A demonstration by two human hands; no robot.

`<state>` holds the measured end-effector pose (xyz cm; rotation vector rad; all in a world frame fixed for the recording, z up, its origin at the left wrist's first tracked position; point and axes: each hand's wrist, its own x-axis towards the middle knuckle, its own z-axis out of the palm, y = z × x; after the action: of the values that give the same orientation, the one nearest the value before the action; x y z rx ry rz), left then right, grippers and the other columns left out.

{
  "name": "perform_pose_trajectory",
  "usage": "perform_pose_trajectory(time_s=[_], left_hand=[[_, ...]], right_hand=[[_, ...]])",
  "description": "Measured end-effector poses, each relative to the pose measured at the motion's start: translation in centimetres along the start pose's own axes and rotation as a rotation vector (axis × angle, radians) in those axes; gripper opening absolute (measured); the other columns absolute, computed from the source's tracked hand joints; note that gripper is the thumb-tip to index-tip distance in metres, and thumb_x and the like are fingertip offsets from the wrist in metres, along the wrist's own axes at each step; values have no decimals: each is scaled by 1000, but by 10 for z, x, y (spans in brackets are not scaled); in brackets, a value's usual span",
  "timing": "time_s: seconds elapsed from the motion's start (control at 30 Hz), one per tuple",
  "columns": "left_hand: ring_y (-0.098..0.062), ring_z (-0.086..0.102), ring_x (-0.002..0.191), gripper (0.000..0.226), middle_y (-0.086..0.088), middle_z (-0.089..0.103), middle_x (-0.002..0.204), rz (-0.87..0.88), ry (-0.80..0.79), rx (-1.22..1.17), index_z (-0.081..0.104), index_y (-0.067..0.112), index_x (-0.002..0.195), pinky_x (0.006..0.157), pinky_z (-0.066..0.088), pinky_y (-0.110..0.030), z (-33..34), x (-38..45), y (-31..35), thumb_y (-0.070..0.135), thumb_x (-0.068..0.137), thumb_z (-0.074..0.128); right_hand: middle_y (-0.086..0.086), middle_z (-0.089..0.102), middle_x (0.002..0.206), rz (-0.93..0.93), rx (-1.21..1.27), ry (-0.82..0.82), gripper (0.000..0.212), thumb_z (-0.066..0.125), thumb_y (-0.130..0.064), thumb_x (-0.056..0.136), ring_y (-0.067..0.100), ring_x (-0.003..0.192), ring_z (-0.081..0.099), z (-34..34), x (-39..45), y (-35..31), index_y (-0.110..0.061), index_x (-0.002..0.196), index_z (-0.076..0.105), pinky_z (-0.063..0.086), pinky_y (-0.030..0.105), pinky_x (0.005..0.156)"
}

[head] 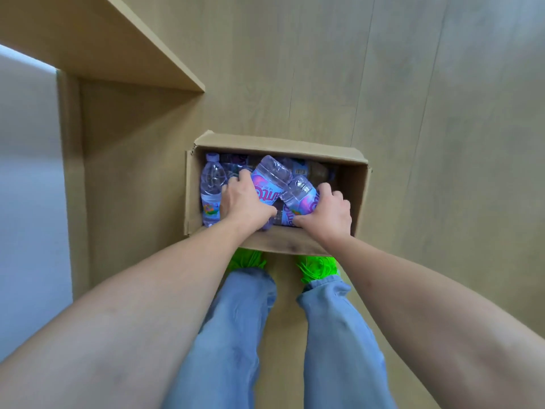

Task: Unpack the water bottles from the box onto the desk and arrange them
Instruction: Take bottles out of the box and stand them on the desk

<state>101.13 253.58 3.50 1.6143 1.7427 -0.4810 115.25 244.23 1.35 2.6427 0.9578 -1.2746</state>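
Observation:
An open cardboard box [361, 190] stands on the wooden floor in front of my feet. Several clear water bottles with purple labels lie inside it. My left hand [243, 199] is wrapped around one bottle [272, 172], whose base tilts up toward the box's far wall. My right hand [330, 212] grips a second bottle [299, 191] beside it, tilted the same way. Another bottle [211, 187] lies along the box's left wall, cap toward the far side. More bottles at the back of the box are dark and partly hidden.
A wooden desk [97, 33] juts out at the upper left, with its side panel [69, 172] running down the left. My legs in blue jeans and bright green shoes [317, 267] stand right against the box's near wall. Wooden floor spreads to the right.

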Motion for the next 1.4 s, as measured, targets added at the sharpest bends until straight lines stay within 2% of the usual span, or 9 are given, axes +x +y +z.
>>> perform_pose_trajectory(time_s=[0.27, 0.4, 0.47, 0.6, 0.73, 0.9, 1.03, 1.3, 1.4], left_hand=[[-30, 49, 108, 73, -6, 52, 111, 40, 111, -83, 45, 18, 109, 87, 48, -40, -151, -96, 61, 37, 50, 83], [-28, 50, 106, 72, -5, 53, 108, 67, 210, -124, 44, 19, 107, 84, 48, -37, -242, -151, 94, 39, 50, 82], [-27, 51, 104, 72, -5, 53, 107, 74, 266, -144, 43, 19, 107, 81, 47, -35, -288, -180, 106, 42, 50, 81], [-25, 54, 99, 70, -2, 54, 103, 89, 384, -195, 44, 22, 106, 79, 50, -36, -373, -244, 115, 44, 50, 79], [-26, 55, 100, 72, -2, 57, 105, 91, 523, -195, 47, 21, 111, 82, 53, -39, -446, -309, 105, 43, 51, 80], [-24, 53, 98, 71, 0, 57, 101, 80, 677, -140, 46, 22, 107, 78, 54, -40, -514, -386, 59, 42, 49, 81], [-25, 52, 100, 76, -3, 57, 104, 43, 800, -101, 48, 22, 111, 81, 53, -40, -549, -438, 4, 42, 47, 84], [-25, 54, 96, 72, -2, 56, 101, -127, 973, -182, 47, 21, 108, 77, 53, -38, -565, -546, -129, 41, 47, 80], [-24, 52, 94, 71, -1, 53, 98, -209, 993, -160, 47, 22, 107, 76, 53, -39, -561, -586, -184, 38, 47, 80]], right_hand=[[5, 54, 99, -69, 188, 88, 63, 79, -49, 51, 30, 94, 55, -148, -87, -57, -23, 100, 48, 52, 41, 82], [1, 52, 92, -160, 229, 141, 61, 78, -50, 51, 27, 88, 57, -232, -135, -104, -25, 95, 45, 50, 36, 72], [0, 53, 92, -216, 262, 167, 61, 79, -49, 51, 26, 88, 58, -274, -162, -130, -25, 95, 45, 51, 36, 72], [-1, 58, 97, -318, 325, 204, 61, 78, -49, 50, 24, 90, 59, -345, -219, -178, -27, 97, 46, 52, 37, 74], [-3, 60, 95, -442, 365, 206, 60, 75, -50, 47, 22, 88, 61, -393, -280, -221, -28, 95, 46, 54, 37, 74], [-5, 60, 93, -617, 348, 169, 57, 73, -48, 45, 17, 83, 61, -413, -359, -269, -31, 93, 47, 54, 34, 69], [-6, 59, 89, -763, 306, 166, 59, 74, -51, 41, 13, 77, 59, -404, -424, -307, -30, 88, 46, 45, 28, 57], [-10, 59, 82, -1027, 264, 85, 58, 76, -55, 41, 9, 69, 57, -349, -550, -367, -31, 84, 45, 42, 27, 52], [-7, 60, 87, -1111, 232, 8, 58, 77, -50, 41, 12, 73, 61, -318, -591, -386, -30, 87, 46, 52, 33, 60]])
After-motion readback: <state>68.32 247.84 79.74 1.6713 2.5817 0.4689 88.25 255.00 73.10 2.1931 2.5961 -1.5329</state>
